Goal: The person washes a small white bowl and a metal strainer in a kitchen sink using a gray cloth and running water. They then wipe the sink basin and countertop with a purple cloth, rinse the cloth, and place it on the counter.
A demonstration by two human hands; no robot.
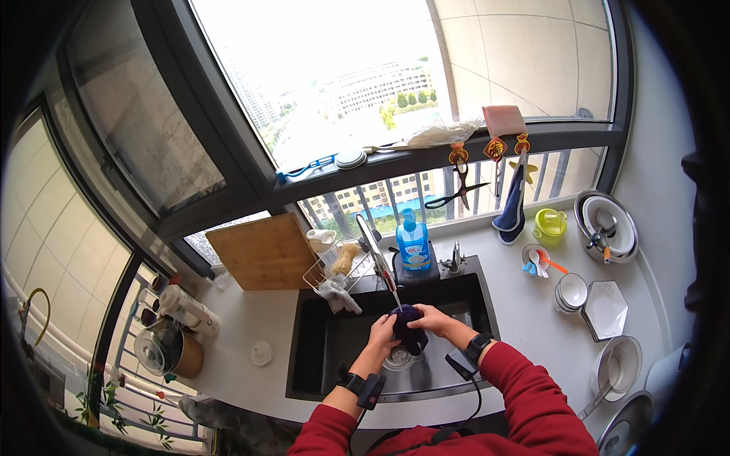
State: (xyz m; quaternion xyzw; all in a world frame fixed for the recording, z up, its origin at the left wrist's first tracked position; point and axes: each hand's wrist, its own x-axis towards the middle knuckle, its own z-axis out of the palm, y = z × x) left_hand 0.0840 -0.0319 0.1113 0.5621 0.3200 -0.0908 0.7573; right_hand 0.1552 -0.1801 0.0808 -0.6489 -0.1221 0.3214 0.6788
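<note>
Between my two hands hangs a dark purple cloth item point(406, 328), held over the black sink point(325, 356). My left hand point(383, 333) pinches its left side, and my right hand point(430, 320) grips its upper right edge. A thin stream of water falls onto its top from the faucet point(379, 256). Below the cloth, the round drain strainer point(399, 357) shows in the basin floor. What kind of garment or cloth it is, I cannot tell.
Behind the sink stands a blue detergent bottle point(413, 242). A wire rack point(313, 279) with a sponge and a wooden cutting board point(262, 251) are at left. Stacked bowls point(570, 290), a white plate point(605, 310) and a saucepan point(616, 365) line the right counter. Scissors point(461, 188) hang above.
</note>
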